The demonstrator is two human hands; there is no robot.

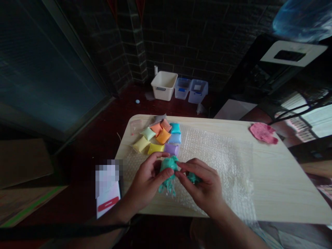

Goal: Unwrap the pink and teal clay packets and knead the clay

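A lump of green modelling clay [168, 166] sits in my left hand [150, 176], with the thumb across its front and the fingers behind it. Ragged, stringy bits hang from its lower end. My right hand [202, 180] pinches at the lump's right edge with thumb and forefinger. A second green piece [193, 177] shows under the curled fingers of that hand; whether it is the same clay or a wrapper I cannot tell. Just beyond my left fingers lie several small pillow-shaped packs, among them a purple pack [171, 149], a yellow pack [155, 149] and an orange pack [163, 136].
Bubble wrap [220, 155] covers the middle of the pale wooden table [282, 186]. A flattened pink piece [263, 132] lies at the far right corner. Left of the table is a phone-like screen [107, 193]. A white bin [164, 86] and clear boxes [198, 91] stand on the floor.
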